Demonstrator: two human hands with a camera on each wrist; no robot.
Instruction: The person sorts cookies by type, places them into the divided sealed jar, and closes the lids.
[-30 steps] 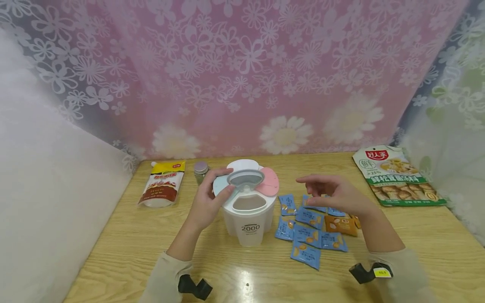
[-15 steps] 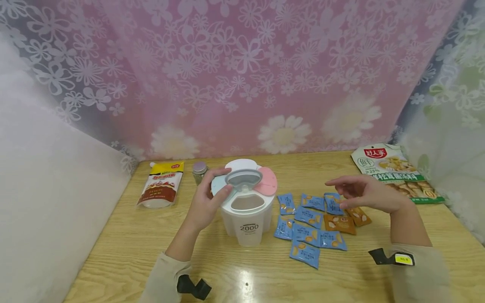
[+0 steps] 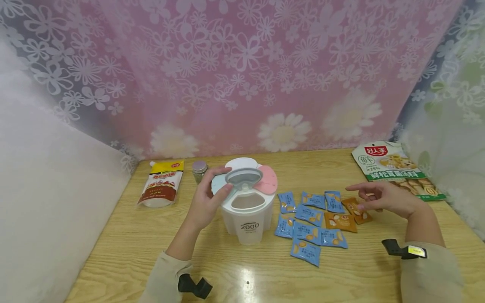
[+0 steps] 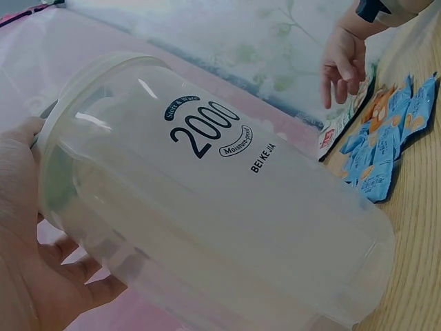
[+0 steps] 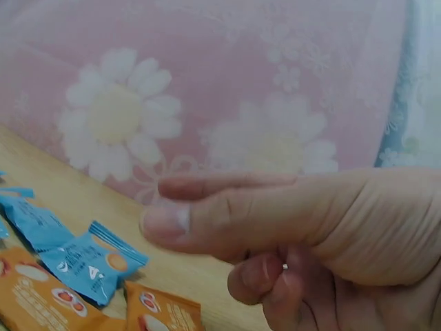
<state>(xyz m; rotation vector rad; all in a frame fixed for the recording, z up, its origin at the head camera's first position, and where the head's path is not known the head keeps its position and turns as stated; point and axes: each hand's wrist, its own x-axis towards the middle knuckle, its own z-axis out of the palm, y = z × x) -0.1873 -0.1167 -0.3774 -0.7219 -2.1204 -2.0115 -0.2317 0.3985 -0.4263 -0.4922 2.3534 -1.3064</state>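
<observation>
My left hand grips the left side of a translucent storage container marked 2000, its thumb on the lid near a pale blue flap. The lid has blue, pink and white flaps, and its raised grey flap stands up behind an uncovered front opening. In the left wrist view the fingers reach round the container's upper wall. My right hand hovers over the rightmost orange snack packet, index finger extended and nothing held. Several blue snack packets and another orange packet lie left of it.
At the back left lie a yellow, white and red spouted pouch and a small jar with a purplish lid. A green and white mushroom bag lies at the back right. Flowered cloth hangs behind the wooden table.
My right hand has moved right, from above the blue packets to the rightmost orange packet. The left hand keeps its hold on the container.
</observation>
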